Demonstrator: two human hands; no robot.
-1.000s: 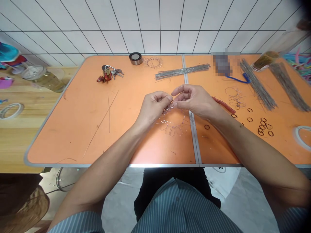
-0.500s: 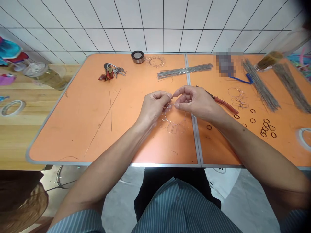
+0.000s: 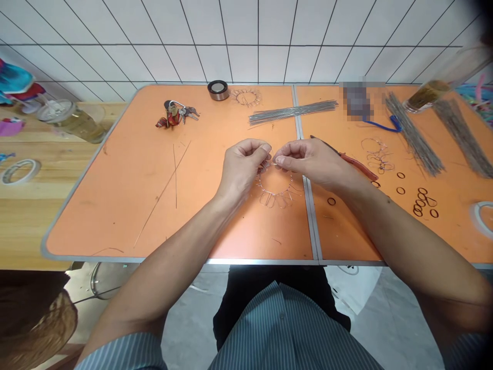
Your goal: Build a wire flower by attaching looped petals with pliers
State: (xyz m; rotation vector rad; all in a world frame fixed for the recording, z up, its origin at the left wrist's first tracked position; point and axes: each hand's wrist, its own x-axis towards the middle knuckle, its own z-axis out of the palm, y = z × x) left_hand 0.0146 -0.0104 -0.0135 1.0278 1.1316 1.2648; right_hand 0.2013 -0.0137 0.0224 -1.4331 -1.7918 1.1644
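Note:
A thin wire ring (image 3: 274,193) with small loops fanning out around its edge is held above the orange table, its lower side hanging toward me. My left hand (image 3: 245,163) pinches the ring's upper left part between thumb and fingers. On the opposite side, my right hand (image 3: 306,159) is closed with thumb and forefinger on the ring's upper right end. The fingertips of both hands are close together, and they hide the top of the ring. Red-handled pliers (image 3: 358,165) lie just beyond my right wrist, partly behind the hand.
Wire bundles (image 3: 293,112) and another looped wire ring (image 3: 246,97) lie toward the wall. Keys (image 3: 179,114) and a tape roll (image 3: 218,90) are at the back left. Small dark rings (image 3: 419,203) are scattered at right. Two loose wires (image 3: 162,195) lie at left.
The wire ring has turned and shifted slightly left. My right hand has moved a little left and down, its fingers now more closed beside the left hand.

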